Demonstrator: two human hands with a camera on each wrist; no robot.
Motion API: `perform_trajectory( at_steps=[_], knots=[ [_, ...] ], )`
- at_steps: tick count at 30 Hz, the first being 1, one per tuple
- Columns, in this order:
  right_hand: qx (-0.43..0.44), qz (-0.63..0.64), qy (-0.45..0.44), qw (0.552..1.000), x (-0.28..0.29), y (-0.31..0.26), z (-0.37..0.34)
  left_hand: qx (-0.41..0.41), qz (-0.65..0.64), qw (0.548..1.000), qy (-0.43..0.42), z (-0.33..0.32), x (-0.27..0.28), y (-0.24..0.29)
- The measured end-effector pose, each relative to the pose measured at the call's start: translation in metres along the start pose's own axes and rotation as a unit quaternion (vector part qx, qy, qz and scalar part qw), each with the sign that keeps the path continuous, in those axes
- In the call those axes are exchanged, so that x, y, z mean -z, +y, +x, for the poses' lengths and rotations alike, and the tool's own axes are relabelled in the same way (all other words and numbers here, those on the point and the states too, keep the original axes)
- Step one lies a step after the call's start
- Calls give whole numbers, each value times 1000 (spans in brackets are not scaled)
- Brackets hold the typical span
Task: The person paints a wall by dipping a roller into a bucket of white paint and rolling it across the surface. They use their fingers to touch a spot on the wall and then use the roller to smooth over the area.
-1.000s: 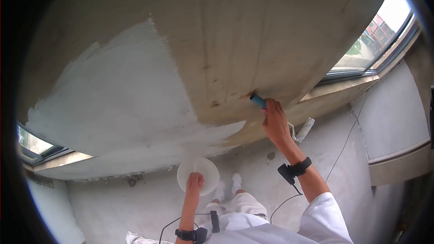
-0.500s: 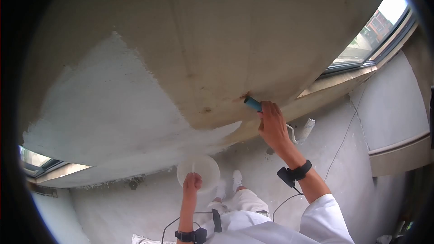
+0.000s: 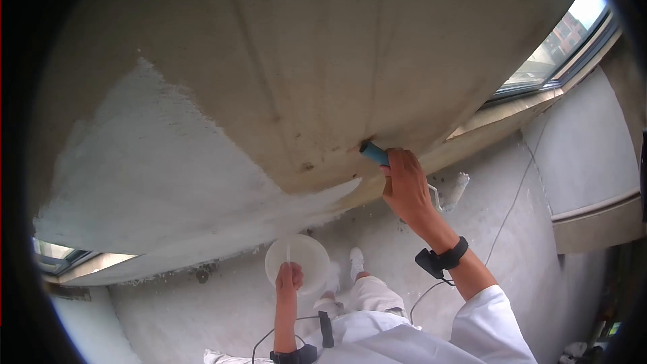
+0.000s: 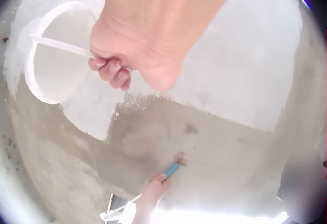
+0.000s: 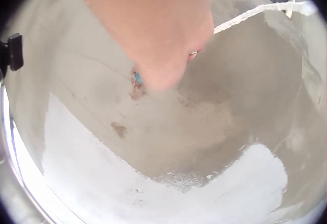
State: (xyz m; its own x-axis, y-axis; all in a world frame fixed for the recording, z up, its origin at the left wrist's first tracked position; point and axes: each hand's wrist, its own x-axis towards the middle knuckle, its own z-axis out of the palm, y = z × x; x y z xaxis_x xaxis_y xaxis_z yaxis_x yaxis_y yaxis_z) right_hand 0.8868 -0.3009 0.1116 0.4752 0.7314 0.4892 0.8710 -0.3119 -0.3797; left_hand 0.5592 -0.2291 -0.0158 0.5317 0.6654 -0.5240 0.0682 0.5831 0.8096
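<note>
My right hand grips a paint roller by its blue handle. The handle's butt end points at the wall, right by a reddish-brown spot. Behind the hand, the white roller sleeve sticks out on its bent wire frame. Low on the other side, my left hand holds a white bucket, fingers curled round its bail handle. In the left wrist view the bucket's round rim and pale inside show. My right fingers are mostly hidden in the right wrist view.
White paint covers the wall's left and lower part; bare brownish plaster lies right and above. Windows stand at the right and lower left. A thin cable crosses the grey floor.
The head view has shifted, so the painted patch sits further left. My right hand moves slightly left in view, with the handle end staying near the reddish spot. Both grips are unchanged.
</note>
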Motion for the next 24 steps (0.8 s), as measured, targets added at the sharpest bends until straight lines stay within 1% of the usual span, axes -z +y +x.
perform_trajectory(
  at_steps=[2, 5, 8, 11, 14, 17, 20, 23, 24],
  knots=[
    [12, -3, -8, 1000, 4, -6, 6, 0, -3, 1000, 6, -3, -3, 1],
    [-15, -25, -4, 1000, -1, 8, 1, -5, -7, 1000, 6, -2, 8, -6],
    [14, -14, 6, 1000, -6, 8, -1, 3, 6, 1000, 17, 4, 9, -7],
    [-10, -27, -19, 999, -2, 9, -1, 2, 3, 1000, 21, 1, 12, -6],
    [10, 6, -6, 1000, -5, 2, 0, -15, 29, 999, -4, 4, 0, 5],
    [-21, 13, -22, 999, 0, -8, -5, -31, 61, 997, 16, -11, -19, 22],
    [-22, 68, -31, 997, 13, -13, -23, -45, 76, 996, 15, -7, -23, 30],
    [-86, 176, -55, 979, 50, -36, -30, -64, 73, 995, 23, -1, -23, 24],
    [-62, 224, -36, 972, 58, -47, -28, -74, 70, 994, 30, -3, -21, 23]
  ],
)
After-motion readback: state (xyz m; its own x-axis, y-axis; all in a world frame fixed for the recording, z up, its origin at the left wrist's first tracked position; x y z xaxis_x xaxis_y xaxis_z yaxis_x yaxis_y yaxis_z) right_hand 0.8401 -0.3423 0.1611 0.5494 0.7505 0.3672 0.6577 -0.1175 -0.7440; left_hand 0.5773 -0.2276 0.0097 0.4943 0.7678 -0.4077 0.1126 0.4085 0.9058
